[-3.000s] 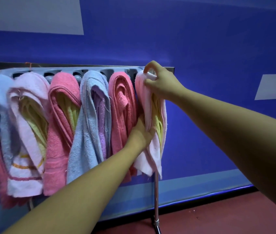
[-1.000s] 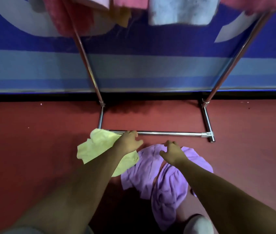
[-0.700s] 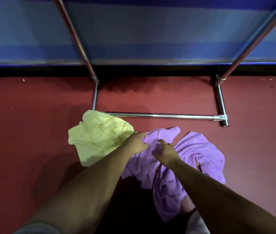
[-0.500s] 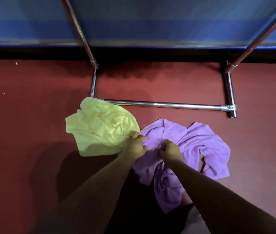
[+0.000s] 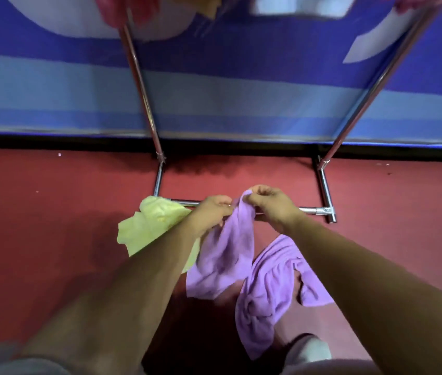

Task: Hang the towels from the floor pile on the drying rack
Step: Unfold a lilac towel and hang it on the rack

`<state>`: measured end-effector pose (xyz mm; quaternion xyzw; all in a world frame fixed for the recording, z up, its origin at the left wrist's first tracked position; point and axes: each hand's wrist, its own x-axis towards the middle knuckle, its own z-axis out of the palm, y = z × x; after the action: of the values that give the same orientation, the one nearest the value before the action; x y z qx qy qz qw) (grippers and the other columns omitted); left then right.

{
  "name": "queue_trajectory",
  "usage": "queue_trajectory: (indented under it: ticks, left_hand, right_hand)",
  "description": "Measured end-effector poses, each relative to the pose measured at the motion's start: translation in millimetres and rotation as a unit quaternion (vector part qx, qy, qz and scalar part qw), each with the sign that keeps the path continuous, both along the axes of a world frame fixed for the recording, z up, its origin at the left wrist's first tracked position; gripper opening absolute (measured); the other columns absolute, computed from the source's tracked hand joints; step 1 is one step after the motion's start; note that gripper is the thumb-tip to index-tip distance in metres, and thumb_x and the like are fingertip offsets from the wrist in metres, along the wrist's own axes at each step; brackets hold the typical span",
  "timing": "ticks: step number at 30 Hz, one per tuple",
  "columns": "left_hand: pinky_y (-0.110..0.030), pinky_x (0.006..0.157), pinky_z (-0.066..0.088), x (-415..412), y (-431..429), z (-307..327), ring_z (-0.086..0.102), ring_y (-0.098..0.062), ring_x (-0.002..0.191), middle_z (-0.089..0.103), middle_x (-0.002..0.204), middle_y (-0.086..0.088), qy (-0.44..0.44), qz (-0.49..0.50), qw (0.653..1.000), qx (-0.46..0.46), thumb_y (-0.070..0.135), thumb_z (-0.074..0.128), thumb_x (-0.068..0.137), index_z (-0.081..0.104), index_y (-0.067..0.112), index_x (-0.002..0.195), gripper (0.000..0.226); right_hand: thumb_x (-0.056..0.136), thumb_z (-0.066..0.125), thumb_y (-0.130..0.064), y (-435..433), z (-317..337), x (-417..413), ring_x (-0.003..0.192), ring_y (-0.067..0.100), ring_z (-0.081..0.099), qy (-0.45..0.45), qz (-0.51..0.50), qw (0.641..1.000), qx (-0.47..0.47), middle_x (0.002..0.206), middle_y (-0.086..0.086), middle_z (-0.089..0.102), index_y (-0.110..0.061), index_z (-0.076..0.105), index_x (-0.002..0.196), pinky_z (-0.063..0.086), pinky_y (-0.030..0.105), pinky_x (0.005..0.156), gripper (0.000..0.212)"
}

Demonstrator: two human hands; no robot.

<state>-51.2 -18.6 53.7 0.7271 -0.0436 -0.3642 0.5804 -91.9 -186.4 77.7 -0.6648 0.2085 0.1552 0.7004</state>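
A purple towel [image 5: 225,253] hangs lifted above the red floor, pinched at its top edge by both hands. My left hand [image 5: 214,209] grips the left side of that edge and my right hand [image 5: 271,203] grips the corner just beside it. A second purple towel [image 5: 271,293] lies crumpled on the floor below my right arm. A yellow towel [image 5: 149,226] lies on the floor to the left, partly under my left arm. The drying rack's chrome base bar [image 5: 314,211] runs just behind my hands.
Two slanted chrome legs [image 5: 140,85] of the rack rise toward the top of the view, where the ends of hung towels [image 5: 301,5] show. A blue striped wall [image 5: 241,98] stands behind. My foot [image 5: 309,350] is near the lower purple towel.
Three seconds ago both hands were settling a pink towel on the rack. Since then they dropped to the floor pile, gripped a purple towel and raised it.
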Motion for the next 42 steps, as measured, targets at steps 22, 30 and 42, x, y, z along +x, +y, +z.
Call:
queue_trajectory:
  ticks: [22, 30, 42]
  left_hand:
    - [-0.014, 0.062, 0.037, -75.4, 63.4, 252.8, 0.045, 0.005, 0.057, 0.055, 0.069, 0.011, -0.373, 0.111, 0.921, 0.0, 0.012, 0.067, 0.091, 0.066, 0.014, 0.084, 0.008]
    - [-0.031, 0.062, 0.028, -69.3, 68.7, 255.9, 0.035, -0.017, 0.062, 0.043, 0.064, -0.01, -0.356, 0.043, 0.933, -0.022, 0.037, 0.058, 0.09, 0.059, 0.013, 0.087, 0.025]
    - [-0.031, 0.062, 0.042, -51.7, 97.8, 263.7, 0.045, -0.004, 0.062, 0.056, 0.066, 0.01, -0.344, -0.208, 0.896, 0.187, 0.042, 0.071, 0.086, 0.07, 0.019, 0.078, 0.025]
  right_hand:
    - [0.092, 0.066, -0.009, 33.5, 234.1, -89.7, 0.071, 0.009, 0.055, -0.266, -0.006, 0.953, -0.146, 0.076, 0.0, 0.067, -0.011, 0.072, 0.085, 0.043, 0.022, 0.067, 0.009]
    - [0.088, 0.057, -0.016, 37.9, 242.6, -79.8, 0.062, 0.009, 0.046, -0.237, 0.017, 0.967, -0.094, 0.065, -0.009, 0.057, -0.023, 0.066, 0.072, 0.035, 0.031, 0.064, 0.019]
    - [0.083, 0.064, -0.015, 35.9, 249.6, -59.9, 0.064, 0.02, 0.045, -0.259, -0.066, 0.959, 0.096, 0.069, 0.008, 0.051, -0.015, 0.064, 0.073, 0.032, 0.032, 0.06, 0.009]
